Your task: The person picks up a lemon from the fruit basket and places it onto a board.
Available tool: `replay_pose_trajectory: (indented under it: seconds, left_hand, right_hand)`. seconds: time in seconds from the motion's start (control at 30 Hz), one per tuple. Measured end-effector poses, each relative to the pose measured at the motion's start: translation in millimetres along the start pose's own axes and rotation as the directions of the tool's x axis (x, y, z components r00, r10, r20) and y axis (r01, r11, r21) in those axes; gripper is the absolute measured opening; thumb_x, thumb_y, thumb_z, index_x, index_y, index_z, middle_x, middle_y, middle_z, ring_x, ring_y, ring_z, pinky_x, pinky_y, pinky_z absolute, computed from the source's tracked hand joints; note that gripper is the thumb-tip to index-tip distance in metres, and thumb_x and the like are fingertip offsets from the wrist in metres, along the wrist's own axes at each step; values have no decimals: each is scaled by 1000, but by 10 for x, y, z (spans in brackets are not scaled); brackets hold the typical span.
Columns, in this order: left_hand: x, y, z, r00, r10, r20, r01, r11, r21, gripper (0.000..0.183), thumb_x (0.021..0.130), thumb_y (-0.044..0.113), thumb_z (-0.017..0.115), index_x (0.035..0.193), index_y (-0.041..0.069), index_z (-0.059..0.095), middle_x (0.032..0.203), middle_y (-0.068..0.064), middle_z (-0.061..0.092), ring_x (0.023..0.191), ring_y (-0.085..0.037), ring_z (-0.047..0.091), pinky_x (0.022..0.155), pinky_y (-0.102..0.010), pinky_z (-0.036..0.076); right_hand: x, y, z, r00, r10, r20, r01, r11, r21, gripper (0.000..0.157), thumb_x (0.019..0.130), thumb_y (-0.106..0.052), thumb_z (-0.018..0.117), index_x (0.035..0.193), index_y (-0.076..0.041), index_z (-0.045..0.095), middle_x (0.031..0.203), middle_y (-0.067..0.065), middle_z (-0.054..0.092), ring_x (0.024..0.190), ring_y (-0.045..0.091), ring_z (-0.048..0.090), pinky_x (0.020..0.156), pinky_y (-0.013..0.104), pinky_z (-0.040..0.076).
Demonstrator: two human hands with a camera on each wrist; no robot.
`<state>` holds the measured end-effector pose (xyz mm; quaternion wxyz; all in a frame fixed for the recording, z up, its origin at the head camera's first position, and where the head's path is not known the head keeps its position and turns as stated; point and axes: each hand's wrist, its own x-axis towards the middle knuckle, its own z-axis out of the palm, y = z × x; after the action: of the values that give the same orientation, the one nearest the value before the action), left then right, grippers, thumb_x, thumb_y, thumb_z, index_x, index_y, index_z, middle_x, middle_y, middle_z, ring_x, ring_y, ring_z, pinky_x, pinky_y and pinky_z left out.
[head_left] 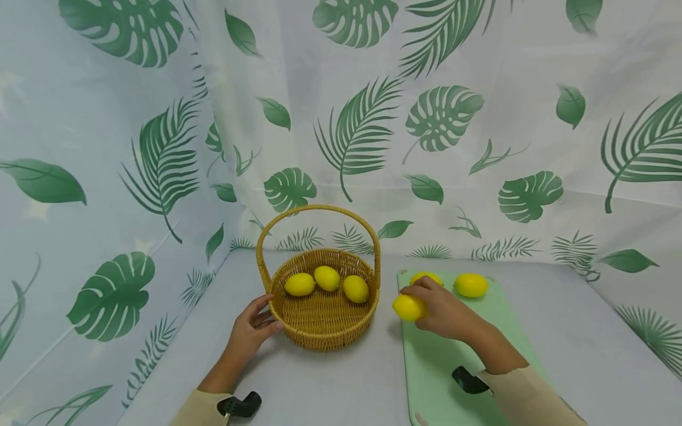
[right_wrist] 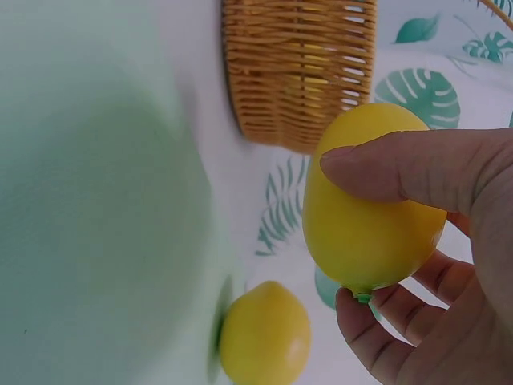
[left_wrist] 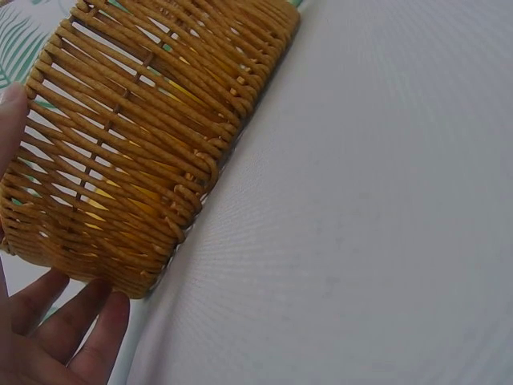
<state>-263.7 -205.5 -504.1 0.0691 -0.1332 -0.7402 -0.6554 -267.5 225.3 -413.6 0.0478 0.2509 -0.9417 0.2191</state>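
Note:
My right hand (head_left: 444,310) holds a yellow lemon (head_left: 409,307) above the left part of a pale green cutting board (head_left: 442,361). In the right wrist view the thumb lies across this lemon (right_wrist: 373,208), whose small green stem tip points down. Two more lemons are on the board: one (head_left: 472,285) at the back, the other (head_left: 426,277) partly hidden behind the hand. My left hand (head_left: 254,325) holds the wicker basket (head_left: 325,340) at its left side, fingers and thumb against the woven wall. Inside the basket lie three lemons (head_left: 327,278), towards the back.
The basket's tall arched handle (head_left: 319,208) rises over its opening. A pale cloth (head_left: 341,390) covers the table. Leaf-printed curtains (head_left: 362,148) stand behind and at the left. Each wrist carries a black device (head_left: 240,405).

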Motion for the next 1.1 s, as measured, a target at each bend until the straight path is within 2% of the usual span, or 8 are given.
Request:
replay_pose_trajectory:
  seconds: [0.3, 0.6, 1.1]
  left_hand:
    - [6, -7, 3, 1000, 24, 11, -24, 1000, -18, 69, 83, 2, 76, 143, -1, 43, 147, -28, 37, 119, -45, 52, 83, -29, 54]
    - [-4, -3, 2, 1000, 14, 3, -14, 1000, 5, 68, 83, 6, 77, 143, 6, 45, 147, -22, 38, 120, -40, 53, 85, -30, 54]
    - [1, -16, 1, 1000, 25, -6, -25, 1000, 8, 67, 82, 4, 78, 142, 4, 46, 146, -24, 40, 118, -41, 54, 83, -29, 54]
  right_hand:
    - [-64, 92, 11, 1000, -2, -5, 2, 1000, 17, 59, 72, -2, 78, 127, -14, 62, 119, 6, 51, 100, 25, 53, 86, 45, 48]
    - [-88, 174, 17, 1000, 15, 2, -15, 999, 30, 62, 72, 0, 78, 130, -11, 60, 118, 6, 50, 100, 25, 52, 85, 44, 49]
    - [-117, 282, 35, 999, 26, 26, -26, 1000, 11, 62, 70, 0, 79, 128, -11, 61, 118, 9, 51, 98, 26, 54, 81, 45, 50]
